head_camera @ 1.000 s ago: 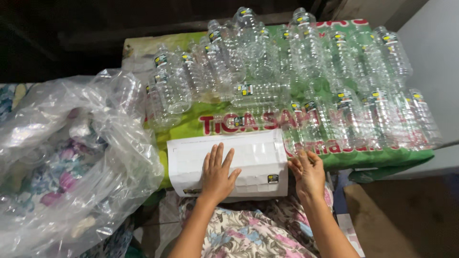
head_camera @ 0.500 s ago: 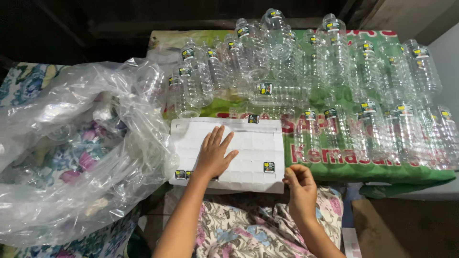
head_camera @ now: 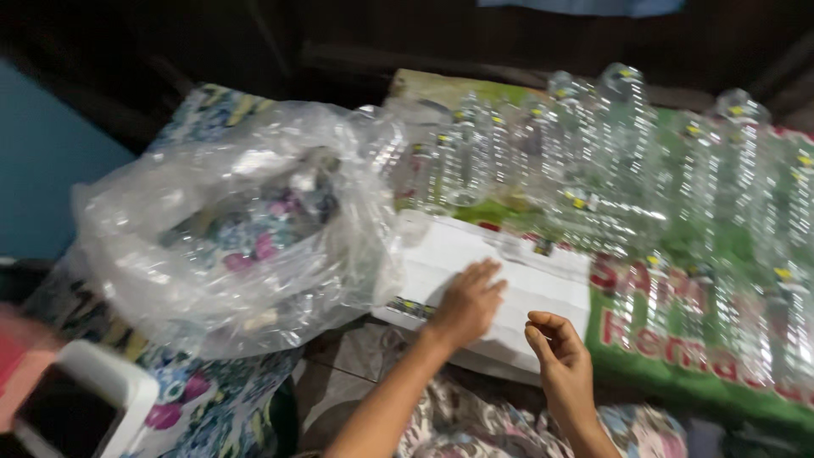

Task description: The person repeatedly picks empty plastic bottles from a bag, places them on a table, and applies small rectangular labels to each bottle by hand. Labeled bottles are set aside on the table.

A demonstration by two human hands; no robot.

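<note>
Dark walls close the background of the head view, with a blue surface at the far left. Low down, I see a green printed banner (head_camera: 678, 348) spread as the work surface, its far half crowded with clear plastic bottles (head_camera: 627, 170), most upright, one lying on its side. On the banner's near left corner lies a white sheet of labels (head_camera: 526, 297); its long axis runs from the left, beside the bag, toward the right and slightly nearer me. My left hand (head_camera: 466, 304) rests palm down on the sheet, fingers spread and pointing away from me, gripping nothing. My right hand (head_camera: 560, 356) hovers at the sheet's near right edge, fingers curled with thumb near the fingertips; I cannot tell whether it pinches anything. A large clear plastic bag (head_camera: 246, 229) sits just left of the sheet, on floral cloth (head_camera: 203, 399). A white-framed object (head_camera: 85, 407) lies at the lower left corner, blurred.
</note>
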